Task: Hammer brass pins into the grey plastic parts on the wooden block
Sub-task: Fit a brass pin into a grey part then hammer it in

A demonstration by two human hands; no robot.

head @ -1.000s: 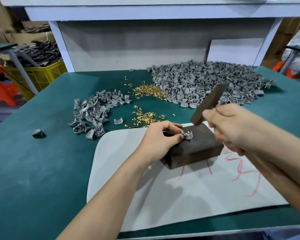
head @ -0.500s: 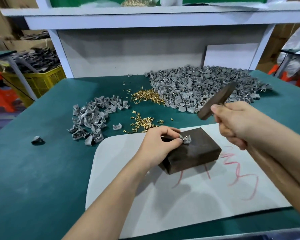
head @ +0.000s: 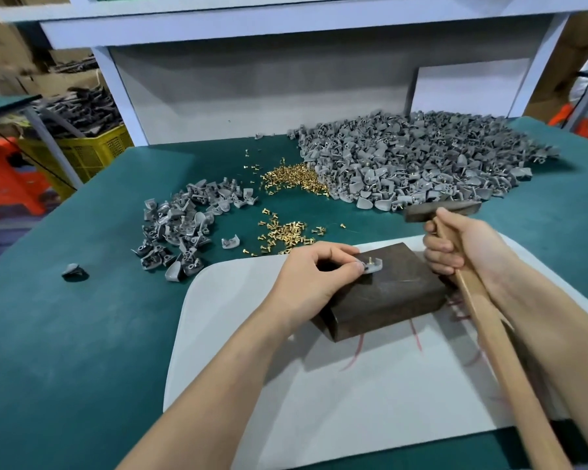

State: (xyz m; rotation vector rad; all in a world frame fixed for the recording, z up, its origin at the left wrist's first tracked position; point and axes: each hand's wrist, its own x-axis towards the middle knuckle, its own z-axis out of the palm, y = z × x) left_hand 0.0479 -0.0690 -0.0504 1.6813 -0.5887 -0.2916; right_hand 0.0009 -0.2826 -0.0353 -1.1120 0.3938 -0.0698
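Block (head: 387,300) of dark wood lies a little turned on a white mat (head: 353,418), which reaches almost to the near edge of the green table (head: 65,334). At the far left corner of the block's top sits 1 grey plastic part (head: 375,266), and a brass pin (head: 370,259) stands up from it. The left hand (head: 306,276) rests at the left side of the block. Its grip is narrow, with thumb and forefinger pinching the left end of the part. The right hand (head: 462,242) is just beside the right side of the block, and its grip is closed round the pale wooden handle of the hammer (head: 442,210), close under the dark head. The head is clear of the part, farther back and to the right.

Behind the mat lie 2 loose groups of spare pins (head: 286,232). A large heap of grey parts (head: 421,164) spreads along the far edge toward the right, and a smaller heap (head: 184,225) lies toward the left edge. 1 single part (head: 73,270) lies apart, still nearer to the left edge. Red scribbles (head: 353,357) mark the mat in front of the block. A yellow crate (head: 85,154) stands beyond the far left corner.
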